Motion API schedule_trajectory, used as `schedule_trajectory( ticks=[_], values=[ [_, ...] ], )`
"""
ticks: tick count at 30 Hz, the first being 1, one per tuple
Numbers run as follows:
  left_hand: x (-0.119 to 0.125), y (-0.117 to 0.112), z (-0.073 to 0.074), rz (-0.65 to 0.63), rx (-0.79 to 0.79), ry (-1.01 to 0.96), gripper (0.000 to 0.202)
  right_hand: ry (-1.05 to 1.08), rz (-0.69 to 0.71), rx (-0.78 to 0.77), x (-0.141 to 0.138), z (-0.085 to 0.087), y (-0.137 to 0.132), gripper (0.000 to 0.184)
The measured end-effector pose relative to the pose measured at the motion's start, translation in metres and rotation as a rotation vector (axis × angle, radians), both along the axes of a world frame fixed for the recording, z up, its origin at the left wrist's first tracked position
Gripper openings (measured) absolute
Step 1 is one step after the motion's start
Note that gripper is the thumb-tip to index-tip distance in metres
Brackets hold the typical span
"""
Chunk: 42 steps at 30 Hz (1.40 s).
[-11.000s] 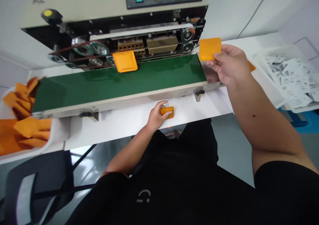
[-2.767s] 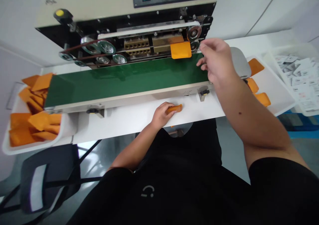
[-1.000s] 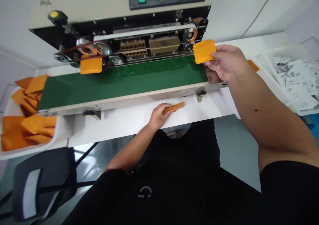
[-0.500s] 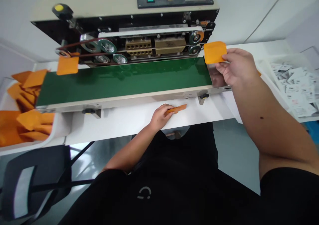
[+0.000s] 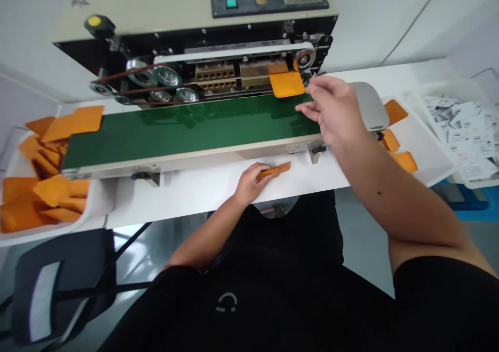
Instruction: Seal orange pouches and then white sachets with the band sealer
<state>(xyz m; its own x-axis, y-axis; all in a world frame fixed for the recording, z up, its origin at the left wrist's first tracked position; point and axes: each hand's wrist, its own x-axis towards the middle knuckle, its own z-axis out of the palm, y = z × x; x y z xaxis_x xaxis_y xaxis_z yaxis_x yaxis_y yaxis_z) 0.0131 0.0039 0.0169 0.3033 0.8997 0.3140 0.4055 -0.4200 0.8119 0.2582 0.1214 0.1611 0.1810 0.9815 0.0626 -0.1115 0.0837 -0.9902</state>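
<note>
My left hand (image 5: pixel 251 184) rests near the table's front edge, pinching a thin orange packet (image 5: pixel 275 170) held edge-on. My right hand (image 5: pixel 331 114) hangs over the right end of the green conveyor belt (image 5: pixel 187 123), fingers apart and holding nothing. Just left of its fingertips, an orange packet (image 5: pixel 286 84) lies against the belt's back edge, beside the heat-sealing machine's (image 5: pixel 218 40) steel guide wheels. Another orange packet (image 5: pixel 74 123) sits at the belt's far left end, tipping over toward a white bin.
The white bin (image 5: pixel 88 206) at the left holds several orange packets. A white tray (image 5: pixel 424 144) at the right holds several more, with a grey rounded metal piece (image 5: pixel 368 105) at its edge. Behind it, a plastic tub (image 5: pixel 463 133) holds printed white sachets. A black chair (image 5: pixel 62 284) stands below left.
My right hand has moved left and let go of its orange packet, which now lies on the belt. The earlier packet has travelled left to the belt's end. My left hand has not moved.
</note>
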Motion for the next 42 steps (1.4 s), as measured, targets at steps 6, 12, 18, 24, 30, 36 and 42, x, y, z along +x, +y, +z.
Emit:
schedule_trajectory(
  ticks=[6, 12, 18, 24, 30, 36, 42],
  values=[
    [0.001, -0.002, 0.005, 0.043, -0.094, -0.039, 0.021, -0.361, -0.107, 0.171, -0.029, -0.048, -0.135, 0.012],
    [-0.002, -0.003, -0.001, 0.064, -0.208, -0.148, 0.031, -0.367, -0.038, -0.095, -0.037, -0.129, -0.157, 0.036],
    [-0.003, -0.003, -0.006, 0.119, -0.244, -0.198, 0.040, -0.159, 0.083, -0.235, -0.034, -0.138, -0.150, 0.027],
    [-0.003, -0.003, -0.005, 0.140, -0.213, -0.156, 0.039, 0.059, -0.067, -0.212, -0.023, -0.125, -0.148, 0.033],
    [-0.003, -0.003, -0.005, 0.129, -0.204, -0.132, 0.036, 0.138, -0.063, -0.192, -0.012, -0.097, -0.148, 0.035],
    [-0.002, -0.003, -0.001, 0.120, -0.237, -0.140, 0.032, 0.212, -0.060, -0.164, -0.004, -0.074, -0.149, 0.051],
    [-0.002, -0.005, 0.002, 0.140, -0.276, -0.144, 0.032, 0.203, -0.012, -0.117, 0.002, -0.048, -0.151, 0.071]
  ],
)
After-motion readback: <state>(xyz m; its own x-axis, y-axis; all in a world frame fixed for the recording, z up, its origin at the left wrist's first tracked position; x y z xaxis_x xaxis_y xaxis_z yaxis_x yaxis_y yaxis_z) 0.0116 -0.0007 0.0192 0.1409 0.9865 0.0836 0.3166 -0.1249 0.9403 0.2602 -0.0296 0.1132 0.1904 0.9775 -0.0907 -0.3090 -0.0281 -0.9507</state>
